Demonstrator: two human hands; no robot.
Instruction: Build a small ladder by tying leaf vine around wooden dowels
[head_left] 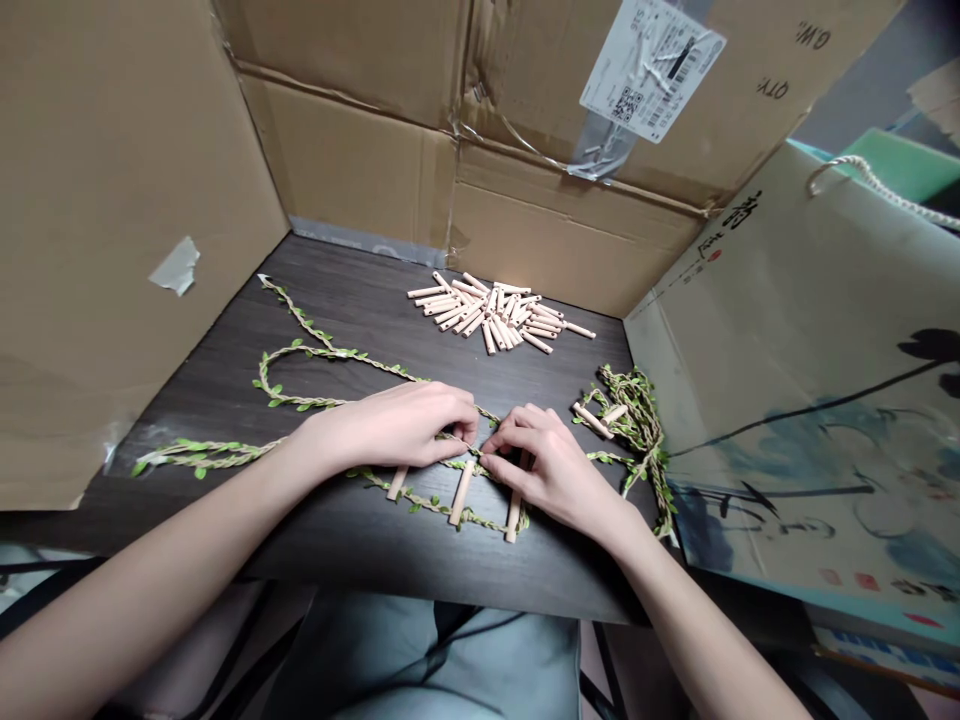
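Near the middle of the frame, the left hand (409, 425) and the right hand (559, 470) worked close together, fingertips nearly meeting but apart. Each appeared to pinch the leafy cord (367, 360) between thumb and finger, just above the upper end of a wooden peg (461, 495); the fingers hid part of that grip. Two more pegs lay along the cord, one on the left (397, 484) and one on the right (513, 518), the latter partly under the right hand.

The likeliest trouble was a slip at the pinch: the cord looked thin and twisted, and its leaves could have snagged in a hole or bunched against the wood. Whether it passed through the middle peg's upper end could not be told; if it was loose there, a tug might have freed the peg or left it crooked.

A hard pull could also have tightened the loose loop at centre left into a tangle, or dragged at the cord bundle (645, 430) at right, where strands crossed thickly. The pile of pegs (504, 310) in the upper middle lay loose on the dark table (337, 545), so a careless sweep might have scattered it.
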